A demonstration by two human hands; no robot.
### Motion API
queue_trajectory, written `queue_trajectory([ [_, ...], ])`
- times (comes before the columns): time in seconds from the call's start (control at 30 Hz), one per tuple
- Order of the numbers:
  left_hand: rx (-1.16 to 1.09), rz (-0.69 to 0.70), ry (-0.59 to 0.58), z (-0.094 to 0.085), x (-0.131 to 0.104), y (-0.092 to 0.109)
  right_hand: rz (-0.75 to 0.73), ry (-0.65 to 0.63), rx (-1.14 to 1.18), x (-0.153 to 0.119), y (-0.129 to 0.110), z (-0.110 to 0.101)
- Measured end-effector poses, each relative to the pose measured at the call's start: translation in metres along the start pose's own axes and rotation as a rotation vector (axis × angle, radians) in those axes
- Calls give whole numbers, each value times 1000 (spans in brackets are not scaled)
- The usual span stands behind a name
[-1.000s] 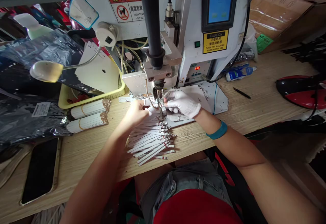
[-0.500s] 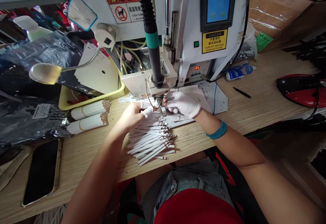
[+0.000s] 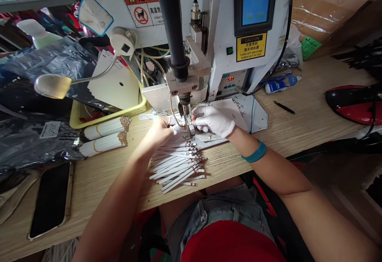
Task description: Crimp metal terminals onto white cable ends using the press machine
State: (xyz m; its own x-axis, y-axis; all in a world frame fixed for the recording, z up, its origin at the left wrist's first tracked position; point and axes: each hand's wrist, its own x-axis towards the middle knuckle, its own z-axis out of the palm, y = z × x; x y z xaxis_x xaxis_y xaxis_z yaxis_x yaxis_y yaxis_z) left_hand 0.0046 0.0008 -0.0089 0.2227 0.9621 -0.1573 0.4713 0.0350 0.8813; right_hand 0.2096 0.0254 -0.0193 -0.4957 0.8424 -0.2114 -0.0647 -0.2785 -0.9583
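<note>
Left hand [image 3: 158, 131], right hand [image 3: 213, 119], grips indeterminable: apparent positioning step at machine head [image 3: 185, 99], inside worktop's front edge [image 3: 228, 160]; steadiness required next.

Light's bright right under the white machine [image 3: 223, 35], kinda murky well below it; plastic bag [image 3: 70, 57] left of it throws glare, edges look wide-angle stretched.

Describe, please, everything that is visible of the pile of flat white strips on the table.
The loose pile of flat, narrow white strips lies fanned on the light wood-grain tabletop, below the finger-covered left hand in the picture. The strips overlap unevenly, look like plastic, and bear small connector-like tips at their right ends, some with red marks. Whether the hand touches them is unclear.
</note>
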Motion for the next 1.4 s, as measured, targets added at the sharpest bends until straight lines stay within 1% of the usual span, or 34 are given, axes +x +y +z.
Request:
queue_trajectory([
  [0.1, -64, 3, -58, -1, 3, -5, -3, 5, 3, 0, 0, 0],
  [0.27, -139, 12, -94, -1, 5, -8, -9, 1, 22, 1, 1, 0],
  [0.6, -134, -15, -106, -2, 6, -8, -6, -6, 0, 1, 1, -1],
  [0.9, -137, -34, -76, -1, 8, -11, -1, -21, 42, 3, 4, -2],
  [1.2, -152, -28, -94, -1, 6, -2, -8, -33, 36, 4, 8, -5],
  [1.3, -136, -30, -90, -2, 6, -2, -16, -28, 39, 3, 7, -5],
  [1.4, -166, -25, -100, -2, 7, -5, -28, -29, 58, 2, 5, -4],
])
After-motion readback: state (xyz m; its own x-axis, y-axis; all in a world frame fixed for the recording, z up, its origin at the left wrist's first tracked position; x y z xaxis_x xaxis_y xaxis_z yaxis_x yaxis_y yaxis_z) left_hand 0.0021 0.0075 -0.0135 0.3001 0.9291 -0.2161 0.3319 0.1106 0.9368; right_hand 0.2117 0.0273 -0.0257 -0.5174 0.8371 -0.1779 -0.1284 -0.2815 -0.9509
